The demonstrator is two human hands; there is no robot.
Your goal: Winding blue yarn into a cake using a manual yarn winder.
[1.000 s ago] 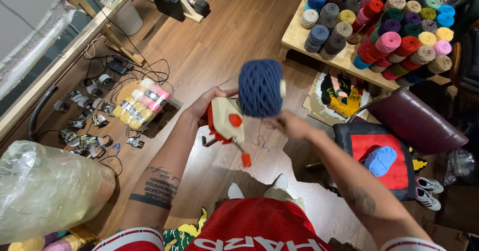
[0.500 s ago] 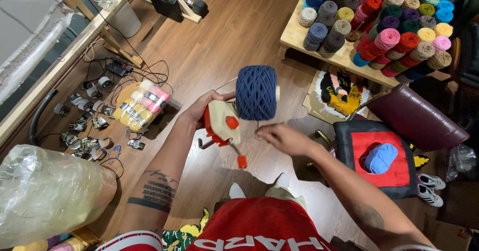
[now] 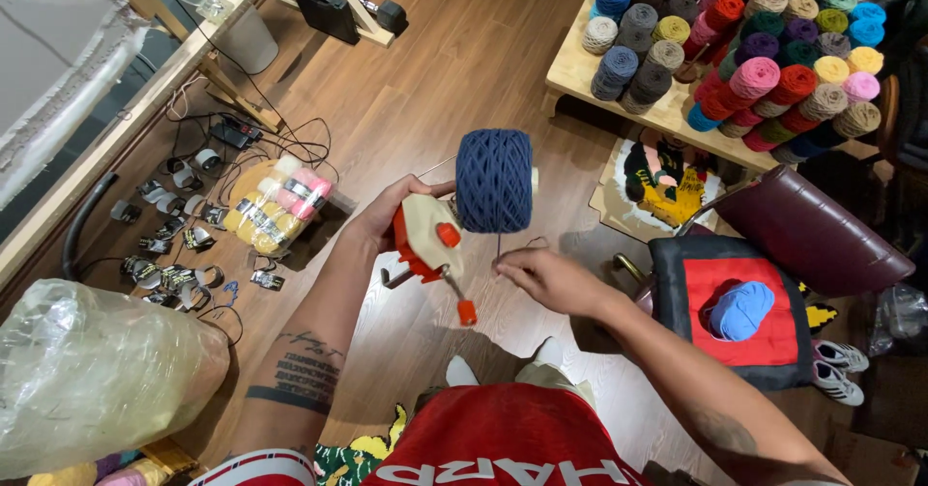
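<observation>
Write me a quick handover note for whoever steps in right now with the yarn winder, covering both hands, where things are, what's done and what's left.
Left hand: grips the body of the cream and red yarn winder, held up over the wooden floor.
Right hand: fingers pinched beside the winder, apparently on a thin strand below the ball; it is off the orange crank handle.
Things: a full navy yarn ball sits on the winder's spindle. A light blue yarn ball lies on the red and black cushion.
Done: navy ball looks fully wound.
Left: ball not yet taken off the spindle.
</observation>
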